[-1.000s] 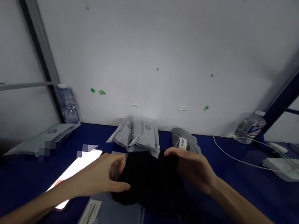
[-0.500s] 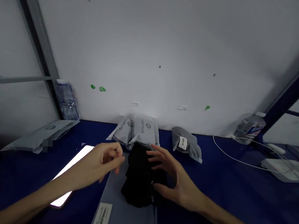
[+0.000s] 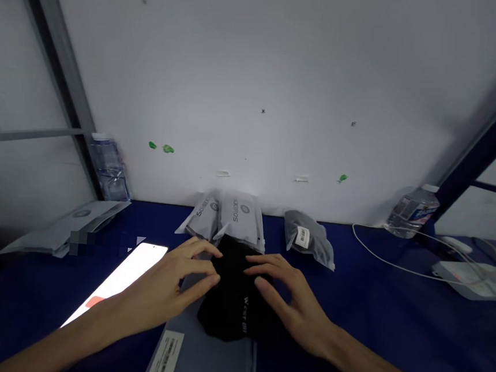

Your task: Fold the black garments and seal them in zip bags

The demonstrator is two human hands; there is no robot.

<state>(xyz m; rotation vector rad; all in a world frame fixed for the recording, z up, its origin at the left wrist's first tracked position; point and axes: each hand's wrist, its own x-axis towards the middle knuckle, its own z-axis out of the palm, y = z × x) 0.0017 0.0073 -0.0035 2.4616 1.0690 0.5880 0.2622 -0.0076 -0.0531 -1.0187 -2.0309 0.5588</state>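
Black folded fabric: I have it as my landmark, lying on the worktop partly over a frosted zip bag; white lettering, of which I read "WEST BI", runs down it.
Left hand: at the left edge of the fabric, thumb and fingers apart, the tips seeming to touch it, nothing pinched between them.
Right hand: at the fabric's right, fingers spread and thumb parted from them, tips on or just above the cloth; I cannot tell how firmly they press.
Zip bag's label: a white barcode label sits on the near side of the fabric, toward the left.
Beyond the fabric: two printed frosted pouches, and to the right of them a grey pouch with dark contents.
Left of the fabric: a phone with its screen lit, partly behind my left forearm.
Step at the fabric: I judge this to be straightening or flattening the folded cloth with both hands.
Next move at the fabric: it calls, I think, for light, even fingertip control from both sides, since soft layers could slip out of their fold.
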